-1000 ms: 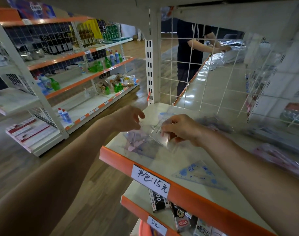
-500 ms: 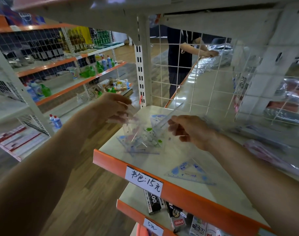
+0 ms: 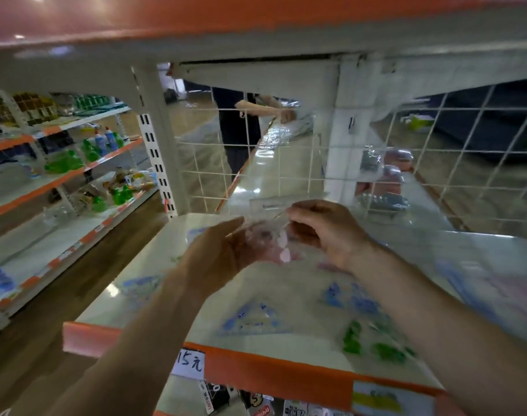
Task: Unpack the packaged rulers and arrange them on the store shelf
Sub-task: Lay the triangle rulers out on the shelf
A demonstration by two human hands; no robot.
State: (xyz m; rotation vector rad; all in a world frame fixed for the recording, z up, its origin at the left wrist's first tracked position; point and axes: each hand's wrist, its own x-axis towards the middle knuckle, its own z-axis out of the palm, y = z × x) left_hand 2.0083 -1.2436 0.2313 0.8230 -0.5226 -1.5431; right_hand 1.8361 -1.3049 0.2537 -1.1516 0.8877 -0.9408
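Two hands work just above the white, orange-edged store shelf (image 3: 289,289): the left hand (image 3: 223,253) grips a clear plastic packet of rulers (image 3: 265,244), the right hand (image 3: 325,232) pinches a clear straight ruler (image 3: 269,204) at its top. Blue-printed clear set squares (image 3: 254,321) lie below.

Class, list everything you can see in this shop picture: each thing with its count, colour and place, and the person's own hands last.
clear ruler packet: one, transparent with pink print, held between both hands above the shelf
triangle rulers: several, exact count blurred, clear with blue or green print, lying on the shelf
shelf: one, white with orange edge, directly in front
price label: one, white, on the orange edge
wire grid: one, white, behind the shelf
bottles: several, green and blue, far left shelves
another person: one, dark clothes, beyond the grid
left hand: holds the packet's left side
right hand: pinches its right side
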